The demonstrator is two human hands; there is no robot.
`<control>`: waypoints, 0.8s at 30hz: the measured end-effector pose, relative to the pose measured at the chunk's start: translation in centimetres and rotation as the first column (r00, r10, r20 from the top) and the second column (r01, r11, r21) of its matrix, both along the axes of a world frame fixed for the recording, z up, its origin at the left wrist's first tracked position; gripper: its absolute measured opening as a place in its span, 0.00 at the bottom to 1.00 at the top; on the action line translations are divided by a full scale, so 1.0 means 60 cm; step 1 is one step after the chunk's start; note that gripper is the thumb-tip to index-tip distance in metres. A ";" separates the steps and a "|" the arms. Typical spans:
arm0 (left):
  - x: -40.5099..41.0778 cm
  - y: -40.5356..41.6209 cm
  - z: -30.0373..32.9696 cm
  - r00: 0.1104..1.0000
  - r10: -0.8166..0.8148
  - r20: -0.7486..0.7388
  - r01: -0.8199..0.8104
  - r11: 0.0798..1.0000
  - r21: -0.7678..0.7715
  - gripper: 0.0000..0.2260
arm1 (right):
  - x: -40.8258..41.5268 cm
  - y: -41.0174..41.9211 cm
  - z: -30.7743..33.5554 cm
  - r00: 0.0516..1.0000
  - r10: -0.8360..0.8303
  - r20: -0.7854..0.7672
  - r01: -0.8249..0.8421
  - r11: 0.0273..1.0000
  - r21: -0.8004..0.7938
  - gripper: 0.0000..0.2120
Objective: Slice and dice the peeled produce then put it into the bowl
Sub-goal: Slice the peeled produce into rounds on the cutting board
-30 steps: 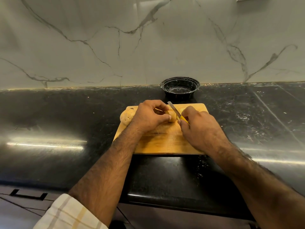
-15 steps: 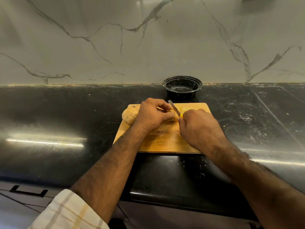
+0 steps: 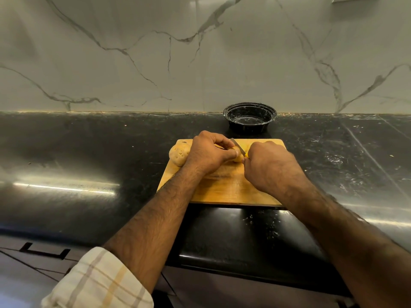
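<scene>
A wooden cutting board (image 3: 224,187) lies on the black counter. My left hand (image 3: 208,153) grips a peeled yellowish potato piece (image 3: 237,157) on the board, most of it hidden under my fingers. My right hand (image 3: 270,166) grips a knife with a yellow handle; its blade (image 3: 238,146) rests across the potato piece between my two hands. A second, whole peeled potato (image 3: 179,154) with dark spots sits at the board's far left corner. A black bowl (image 3: 249,117) stands behind the board by the wall, with nothing in it.
The black stone counter (image 3: 89,156) stretches left and right of the board. A marble-patterned wall (image 3: 178,52) rises right behind the bowl. Below the counter's front edge there is a drawer with a dark handle (image 3: 44,252).
My right hand with the knife has shifted slightly left and closer to my left hand, and the blade sits lower on the potato piece. The left hand keeps its hold.
</scene>
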State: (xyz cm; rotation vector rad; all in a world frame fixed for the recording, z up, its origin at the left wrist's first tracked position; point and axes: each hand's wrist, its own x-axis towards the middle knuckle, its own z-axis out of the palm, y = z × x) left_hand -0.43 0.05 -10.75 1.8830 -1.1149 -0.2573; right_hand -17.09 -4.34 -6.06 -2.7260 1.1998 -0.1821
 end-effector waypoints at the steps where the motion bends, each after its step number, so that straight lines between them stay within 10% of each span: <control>1: 0.001 0.001 0.000 1.000 -0.003 -0.007 0.003 1.000 0.000 0.09 | 0.006 0.000 0.002 1.000 0.005 -0.010 -0.005 1.000 -0.002 0.07; 24: -0.006 0.004 0.002 0.997 0.051 -0.057 -0.051 0.999 0.011 0.10 | -0.032 0.021 -0.008 0.979 0.123 -0.165 -0.134 0.990 -0.053 0.03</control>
